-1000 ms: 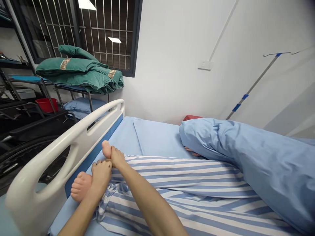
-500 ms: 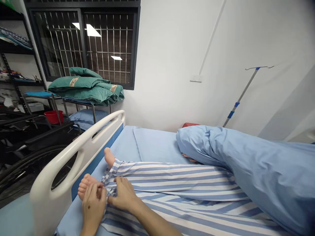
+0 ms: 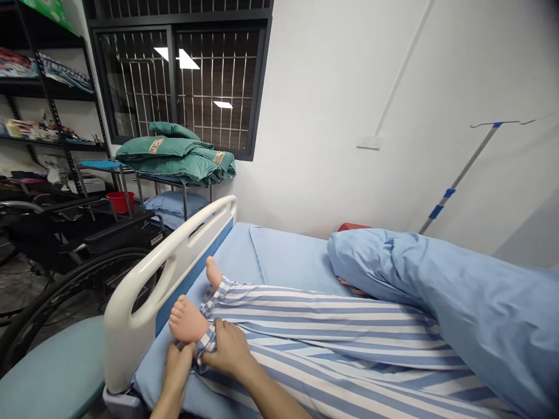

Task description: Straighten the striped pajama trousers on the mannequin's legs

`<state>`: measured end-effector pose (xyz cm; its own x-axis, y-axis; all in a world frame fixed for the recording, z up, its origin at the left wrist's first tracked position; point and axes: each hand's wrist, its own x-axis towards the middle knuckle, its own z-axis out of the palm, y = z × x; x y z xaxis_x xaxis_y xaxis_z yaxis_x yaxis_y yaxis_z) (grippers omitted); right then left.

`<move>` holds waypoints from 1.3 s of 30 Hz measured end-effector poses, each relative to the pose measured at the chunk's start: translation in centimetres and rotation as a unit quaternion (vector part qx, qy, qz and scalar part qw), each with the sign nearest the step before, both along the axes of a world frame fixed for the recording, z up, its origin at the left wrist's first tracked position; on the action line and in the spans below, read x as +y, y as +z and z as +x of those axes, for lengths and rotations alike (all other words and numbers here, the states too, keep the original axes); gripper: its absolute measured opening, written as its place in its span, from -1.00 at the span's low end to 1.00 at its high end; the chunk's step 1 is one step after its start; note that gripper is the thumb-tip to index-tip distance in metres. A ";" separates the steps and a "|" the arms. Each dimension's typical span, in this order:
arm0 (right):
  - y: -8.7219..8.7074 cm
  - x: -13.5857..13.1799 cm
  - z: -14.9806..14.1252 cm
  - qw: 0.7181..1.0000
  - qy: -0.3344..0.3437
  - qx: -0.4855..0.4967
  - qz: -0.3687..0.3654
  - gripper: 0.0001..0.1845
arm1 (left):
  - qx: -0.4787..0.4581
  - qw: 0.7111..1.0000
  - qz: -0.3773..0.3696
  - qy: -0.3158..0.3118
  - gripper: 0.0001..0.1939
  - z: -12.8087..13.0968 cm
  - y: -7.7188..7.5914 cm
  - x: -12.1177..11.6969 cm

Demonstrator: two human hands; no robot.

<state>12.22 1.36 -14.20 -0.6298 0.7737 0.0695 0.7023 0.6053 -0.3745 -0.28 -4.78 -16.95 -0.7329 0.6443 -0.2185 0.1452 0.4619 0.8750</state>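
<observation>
A mannequin lies on the bed in blue-and-white striped trousers. Its nearer foot sticks out bare at the foot end, and the farther foot shows beyond it. My left hand pinches the cuff of the nearer trouser leg from the left, just under the foot. My right hand is closed on the same cuff from the right. Both hands sit close together at the ankle.
A white footboard rail runs along the left of the blue mattress. A bunched blue duvet lies at the right. A wheelchair, a cart with green folded bedding and an IV pole stand around.
My hands went from the mannequin's toes down to the nearer trouser cuff and gripped it. The nearer foot now shows bare above the cuff. My view shifted left and back.
</observation>
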 end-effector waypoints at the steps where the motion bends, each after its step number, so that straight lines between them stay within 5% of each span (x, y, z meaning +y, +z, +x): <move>1: 0.2 0.0 0.0 1.000 -0.003 0.001 -0.001 -0.31 | -0.013 1.000 -0.001 -0.013 -0.67 0.0 0.0 0.1; 6: 1.5 -0.3 1.3 0.999 -0.029 0.002 0.034 -0.14 | 0.011 0.999 -0.003 -0.032 -0.69 0.3 0.2 0.0; 11: 1.7 -0.6 2.1 0.996 -0.033 -0.073 0.043 -0.43 | 0.002 0.999 -0.007 -0.036 -0.72 0.4 0.2 0.1; 15: 1.4 -0.9 0.7 0.995 -0.015 -0.092 0.022 -0.52 | -0.020 0.999 0.005 -0.040 -0.71 0.3 -0.1 0.2; 31: 1.4 0.5 -2.9 0.994 -0.054 -0.078 -0.048 -0.36 | 0.039 0.997 -0.013 -0.061 -0.75 -0.3 -0.2 0.6; 36: 3.6 -0.5 -2.3 0.996 -0.045 -0.067 -0.024 -0.33 | -0.046 0.995 0.071 -0.053 -0.69 0.9 0.9 0.1; 39: 7.4 -0.6 -1.5 0.999 -0.026 -0.041 -0.013 -0.31 | -0.056 0.976 0.201 -0.063 -0.63 1.6 3.8 -0.6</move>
<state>10.68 0.72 -6.78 -0.5909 0.8067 -0.0006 0.7616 0.5576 -0.3302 1.30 -5.36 -13.13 -0.6276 0.7785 -0.0038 0.0710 0.0621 0.9955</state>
